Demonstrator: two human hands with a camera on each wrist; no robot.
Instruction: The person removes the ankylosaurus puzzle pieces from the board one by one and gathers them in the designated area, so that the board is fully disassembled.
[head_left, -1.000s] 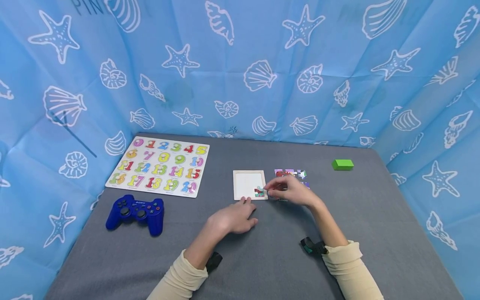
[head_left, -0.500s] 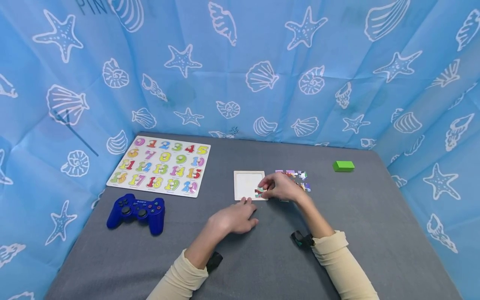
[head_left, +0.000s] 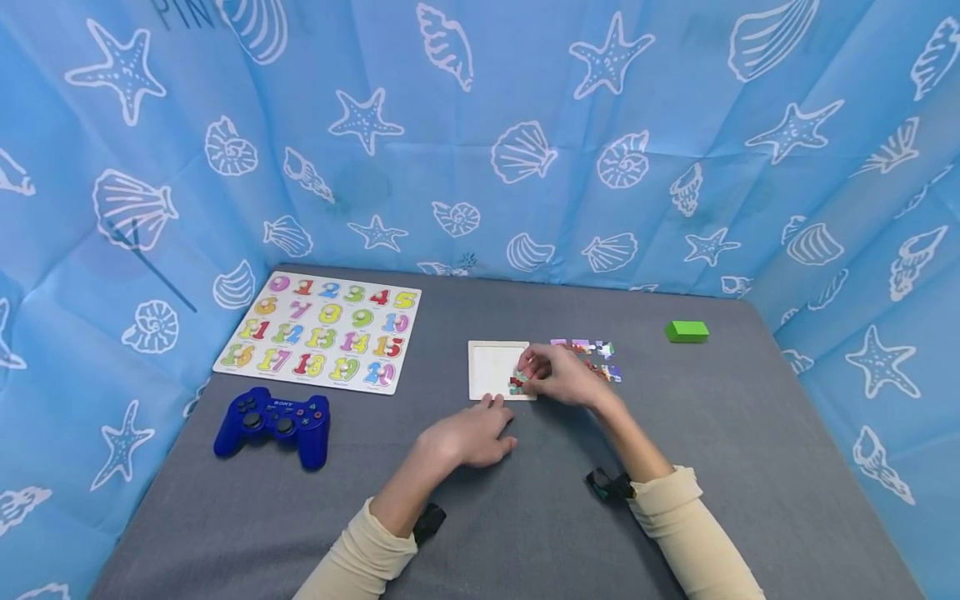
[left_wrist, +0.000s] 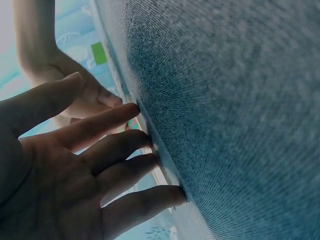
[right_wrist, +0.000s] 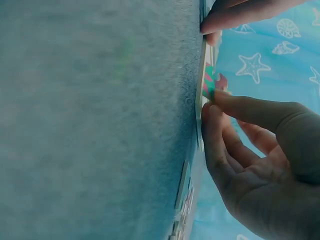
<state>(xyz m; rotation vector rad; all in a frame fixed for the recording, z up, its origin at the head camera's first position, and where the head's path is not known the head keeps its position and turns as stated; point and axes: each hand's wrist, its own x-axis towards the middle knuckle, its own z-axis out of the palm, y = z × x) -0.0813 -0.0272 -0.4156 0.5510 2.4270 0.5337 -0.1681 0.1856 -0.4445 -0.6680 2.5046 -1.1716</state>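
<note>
A square pale wooden puzzle tray (head_left: 491, 367) lies mid-table. At its lower right corner is a green and red jigsaw piece (head_left: 517, 384), which my right hand (head_left: 564, 375) pinches between thumb and forefinger. In the right wrist view the jigsaw piece (right_wrist: 208, 80) stands tilted up from the tray, its far side partly hidden by the fingertips. My left hand (head_left: 467, 433) rests on the table with spread fingers, their tips at the tray's front edge; the left wrist view shows these fingers (left_wrist: 125, 145) fairly straight, holding nothing.
Several more jigsaw pieces (head_left: 603, 372) lie right of the tray, partly behind my right hand. A green block (head_left: 686, 332) is farther right. A number puzzle board (head_left: 318, 333) and a blue game controller (head_left: 273, 423) lie at left. A blue shell-patterned curtain (head_left: 480, 158) surrounds the table's back and sides.
My right hand has moved left from the tray's right edge to over its lower right corner, and the jigsaw piece there has tilted. My left hand stays in place.
</note>
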